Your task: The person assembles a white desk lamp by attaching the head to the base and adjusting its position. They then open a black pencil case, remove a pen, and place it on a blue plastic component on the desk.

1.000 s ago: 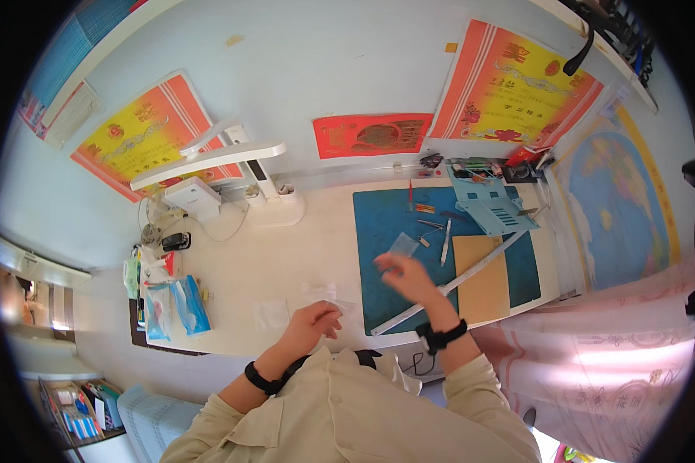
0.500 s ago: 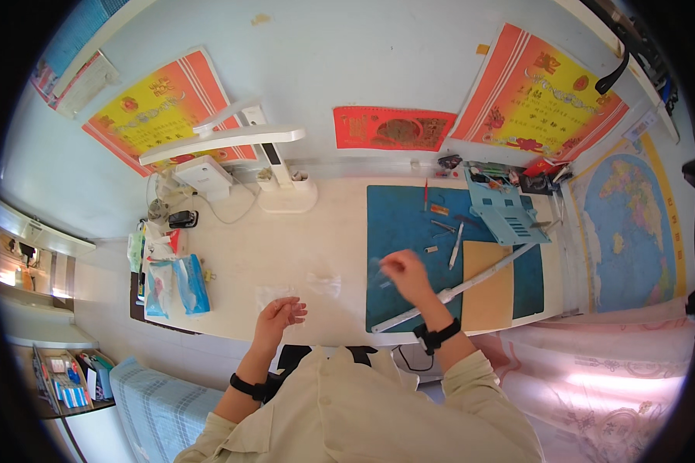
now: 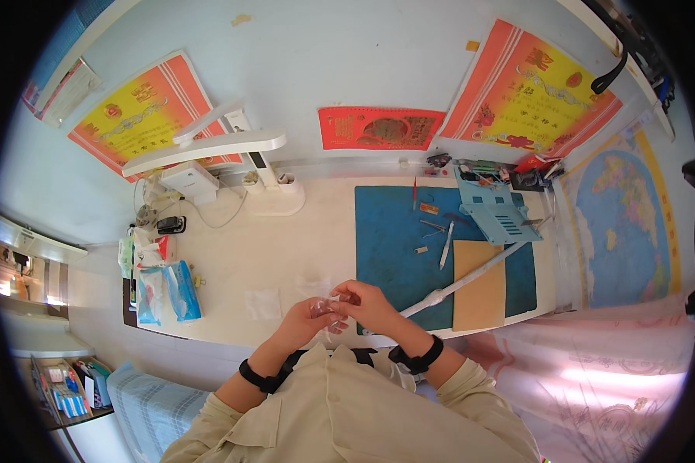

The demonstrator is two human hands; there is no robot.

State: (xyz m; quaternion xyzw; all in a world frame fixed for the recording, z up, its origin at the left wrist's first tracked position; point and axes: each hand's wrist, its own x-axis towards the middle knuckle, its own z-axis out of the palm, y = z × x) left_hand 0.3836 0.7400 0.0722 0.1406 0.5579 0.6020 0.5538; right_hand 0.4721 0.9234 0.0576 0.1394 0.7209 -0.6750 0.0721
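At the near edge of the desk (image 3: pixel 222 258), left hand (image 3: pixel 303 322) and right hand (image 3: pixel 368 303) meet, fingers closed on clear plastic (image 3: pixel 323 308), likely because flimsy film needs steadying.

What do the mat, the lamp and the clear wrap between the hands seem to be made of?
Mat: probably rubber or vinyl, judging by its flat, matte blue-green surface. Lamp: likely plastic, as its white body looks smooth. Wrap: seemingly thin plastic film, see-through with slight shine; small and partly covered, so its exact kind stays open.
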